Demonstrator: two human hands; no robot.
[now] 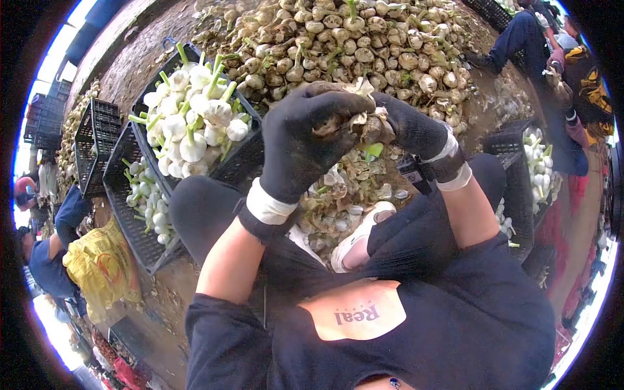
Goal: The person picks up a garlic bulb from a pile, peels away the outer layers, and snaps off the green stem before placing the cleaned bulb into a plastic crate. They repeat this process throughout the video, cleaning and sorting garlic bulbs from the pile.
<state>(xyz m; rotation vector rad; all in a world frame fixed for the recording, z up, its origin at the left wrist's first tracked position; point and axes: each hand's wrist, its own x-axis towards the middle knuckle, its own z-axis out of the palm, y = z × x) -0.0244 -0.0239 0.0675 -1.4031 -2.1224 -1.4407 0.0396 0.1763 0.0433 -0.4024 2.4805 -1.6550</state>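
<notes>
Both my hands wear dark gloves and meet at the middle of the view on one garlic bulb (pixel 366 123). My left hand (pixel 305 140) wraps the bulb from the left. My right hand (pixel 406 127) grips it from the right, with loose papery skin sticking up between the fingers. A green stem end (pixel 374 150) shows under the bulb. Below my hands lies a heap of peeled skins (pixel 338 195) between my knees.
A big pile of unpeeled garlic (pixel 351 45) lies ahead. Black crates of cleaned white garlic (pixel 195 123) stand to the left, another crate (pixel 539 166) to the right. Other people sit at far left (pixel 45 260) and upper right (pixel 572 71).
</notes>
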